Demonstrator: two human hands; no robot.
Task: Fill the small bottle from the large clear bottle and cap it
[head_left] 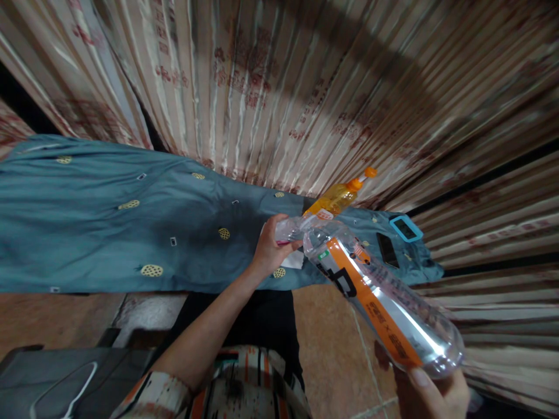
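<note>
I see my right hand (pixel 430 393) at the bottom right edge, thumb and fingers wrapped around the base of a clear plastic bottle (pixel 384 302). Only part of that hand is in frame. The bottle is held in the air, tilted, with its long axis running diagonally: base low and right near me, neck up and left, pointing toward the bed. An orange label strip (pixel 375 305) runs along its length.

My left hand (pixel 271 247) is closed around the bottle's neck end, fingers curled over the mouth. I can't tell if a cap is under the fingers.

Just behind the neck lies an orange bottle (pixel 336 199) with an orange tip, on its side on the blue bedsheet (pixel 109 233), tip pointing up and right toward the curtain (pixel 279 87). A small white piece (pixel 293 260) sits on the sheet right below my left hand; I can't tell what it is.

Further right on the sheet: a dark phone (pixel 386 249) lying flat, and just beside it a device with a light blue frame (pixel 406 228).

The tiled floor (pixel 332 343) is below the clear bottle. A dark grey case (pixel 56 378) is at the bottom left.
</note>
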